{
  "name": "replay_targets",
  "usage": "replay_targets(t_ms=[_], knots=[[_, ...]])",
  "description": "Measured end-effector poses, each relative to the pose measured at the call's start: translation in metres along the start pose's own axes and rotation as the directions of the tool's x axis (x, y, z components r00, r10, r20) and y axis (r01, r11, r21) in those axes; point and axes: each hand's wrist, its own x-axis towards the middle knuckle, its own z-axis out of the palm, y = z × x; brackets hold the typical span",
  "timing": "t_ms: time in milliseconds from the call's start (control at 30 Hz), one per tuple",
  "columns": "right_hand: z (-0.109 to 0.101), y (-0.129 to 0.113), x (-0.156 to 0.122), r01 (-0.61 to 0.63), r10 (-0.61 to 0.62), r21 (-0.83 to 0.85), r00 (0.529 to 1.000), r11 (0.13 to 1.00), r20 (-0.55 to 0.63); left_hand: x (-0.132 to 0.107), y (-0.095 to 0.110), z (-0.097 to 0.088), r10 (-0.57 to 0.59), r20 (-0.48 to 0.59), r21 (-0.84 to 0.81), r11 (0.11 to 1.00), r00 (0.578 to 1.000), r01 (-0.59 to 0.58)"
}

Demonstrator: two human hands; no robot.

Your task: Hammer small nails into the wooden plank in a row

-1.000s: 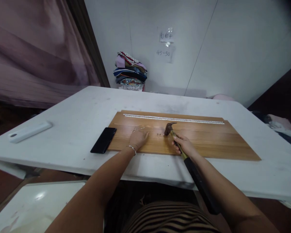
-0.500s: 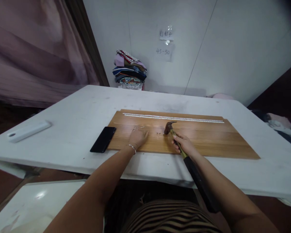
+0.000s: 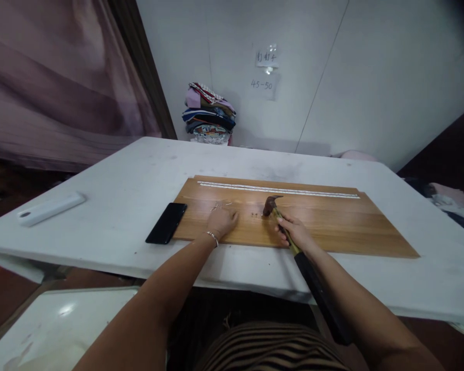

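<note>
My right hand [image 3: 294,230] is wrapped round the upper handle of a claw hammer [image 3: 270,205], its metal head just above the board and its black grip running back along my forearm. Resting on the wooden board [image 3: 348,221], my left hand [image 3: 221,220] has its fingers curled in, and whatever they hold is hidden. Loose nails [image 3: 221,205] lie at its far side. Between the hands, a short row of small nail heads [image 3: 254,215] shows in the board, close to the hammer head.
Two white printed strips [image 3: 278,189] run along the board's far edge. A black phone [image 3: 166,222] lies at its left end. Farther left is a long white object [image 3: 51,208] on the white table [image 3: 119,180]. Folded cloths [image 3: 210,112] are stacked behind the table by the wall.
The whole view has shifted slightly. Both hands and the hammer keep nearly the same places over the board.
</note>
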Motion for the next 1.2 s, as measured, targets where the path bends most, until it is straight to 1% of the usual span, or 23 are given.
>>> replay_targets(t_ms=[233,400,600,767,933,1200], knots=[[-0.0023,0.0004,-0.0007,0.017,-0.017,-0.010,1.000,1.000,0.000,-0.0018,0.0030,-0.0039,-0.017,0.042,0.031,0.999,0.999,0.016],[-0.0025,0.0017,0.0003,0.027,-0.027,-0.013,1.000,1.000,0.003,-0.0017,0.0033,-0.0045,-0.017,0.035,0.021,1.000,0.999,0.017],[-0.0001,-0.0027,-0.0010,-0.005,0.005,-0.012,1.000,1.000,-0.001,-0.0017,0.0023,-0.0042,0.002,0.025,0.030,1.000,1.000,-0.002],[0.0013,-0.0010,-0.0015,0.001,-0.001,-0.002,1.000,1.000,-0.002,-0.0020,0.0023,-0.0046,0.006,0.018,0.030,1.000,1.000,-0.006],[0.0014,-0.0029,-0.0018,-0.010,0.009,-0.014,1.000,1.000,-0.021,-0.0021,0.0026,-0.0056,-0.007,0.033,0.019,1.000,0.999,0.006],[0.0018,-0.0036,-0.0012,0.014,-0.015,-0.039,1.000,0.999,-0.025,-0.0006,0.0026,-0.0040,-0.034,0.041,-0.021,0.999,0.999,0.035]])
